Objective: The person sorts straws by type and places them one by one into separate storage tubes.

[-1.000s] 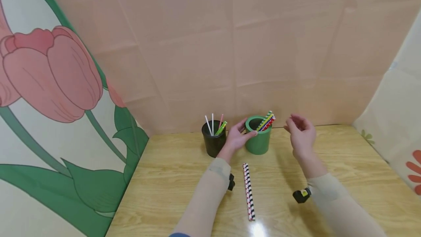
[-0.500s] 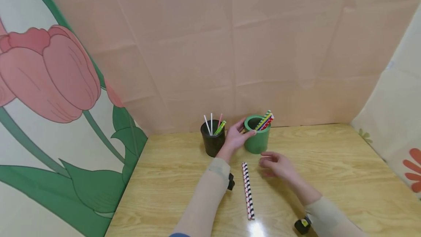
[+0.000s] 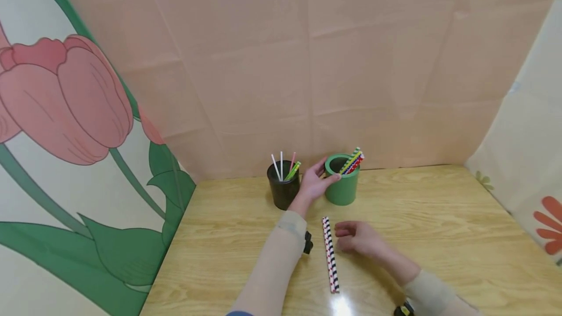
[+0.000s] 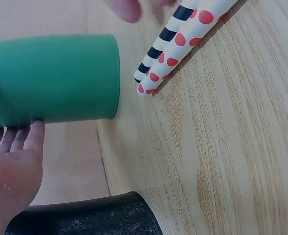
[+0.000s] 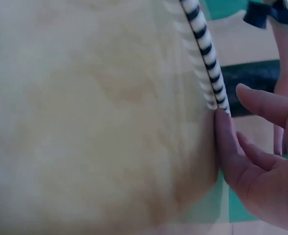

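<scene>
My left hand (image 3: 313,184) holds the green cup (image 3: 341,191) by its left side, thumb at the near rim and fingers round the back. Several patterned paper straws (image 3: 352,162) lean to the right inside this cup. On the table in front of it, two more lie side by side: a black-striped straw (image 4: 168,36) and a red-dotted straw (image 4: 183,41). My right hand (image 3: 362,240) is just right of this pair, its fingers bent loosely and thumb apart. In the right wrist view, a fingertip overlaps the end of the striped straw.
Left of the green cup stands a black cup (image 3: 284,193) with several thin white, pink and green straws (image 3: 282,167). The wooden table (image 3: 210,257) meets a pinkish-beige backdrop (image 3: 246,87) close behind both cups. A flower-printed sheet (image 3: 70,96) borders the left side.
My right hand has come down and left, from beside the green cup's rim to the two straws on the table. The left hand stays on the green cup.
</scene>
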Available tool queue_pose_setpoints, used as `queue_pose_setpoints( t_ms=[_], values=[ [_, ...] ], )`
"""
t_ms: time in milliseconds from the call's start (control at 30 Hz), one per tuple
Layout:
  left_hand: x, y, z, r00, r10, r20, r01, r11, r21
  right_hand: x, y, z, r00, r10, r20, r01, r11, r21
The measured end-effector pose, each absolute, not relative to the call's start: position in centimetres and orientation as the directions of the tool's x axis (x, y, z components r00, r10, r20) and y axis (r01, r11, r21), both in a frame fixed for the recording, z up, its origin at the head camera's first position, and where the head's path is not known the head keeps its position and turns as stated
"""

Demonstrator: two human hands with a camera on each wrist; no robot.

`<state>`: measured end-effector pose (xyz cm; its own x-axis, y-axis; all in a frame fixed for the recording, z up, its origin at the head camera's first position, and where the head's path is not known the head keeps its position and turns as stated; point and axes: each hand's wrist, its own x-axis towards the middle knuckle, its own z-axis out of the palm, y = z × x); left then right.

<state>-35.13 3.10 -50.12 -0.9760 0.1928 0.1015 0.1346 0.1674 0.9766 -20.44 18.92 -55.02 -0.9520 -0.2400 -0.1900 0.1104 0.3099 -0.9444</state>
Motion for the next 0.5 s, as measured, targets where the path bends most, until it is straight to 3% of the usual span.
queue_pose_setpoints(
  t_ms=[200,500],
  values=[
    [-35.1,3.1,-49.9,-0.976,0.19,0.107,0.138,0.162,0.977,-20.0,17.9,-55.3,-0.968,-0.199,-0.155,0.076,0.355,-0.932],
    [-35.1,3.1,-50.0,-0.972,0.204,0.115,0.147,0.145,0.979,-20.1,16.8,-55.1,-0.975,-0.12,-0.188,0.127,0.394,-0.91]
  ],
)
